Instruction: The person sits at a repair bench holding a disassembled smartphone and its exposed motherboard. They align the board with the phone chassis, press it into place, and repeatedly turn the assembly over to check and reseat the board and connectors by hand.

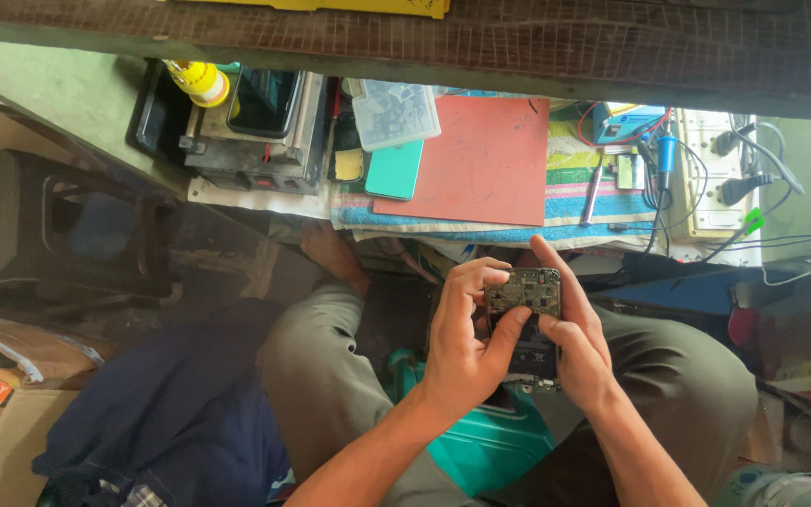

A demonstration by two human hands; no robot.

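Hands meet over the lap around an opened smartphone (526, 324), its circuit board bare at the upper end. The left hand (466, 352) clamps the phone's left edge, fingers curled over the top and thumb pressing its middle. The right hand (576, 343) grips the right edge, forefinger raised along the top corner. Ahead, the surface (265, 199) carries a red mat (481, 160), a teal phone cover (394, 169) and a power strip (720, 174).

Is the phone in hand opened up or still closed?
Opened: the phone shows bare circuit board, no back cover, held between left hand and right hand.
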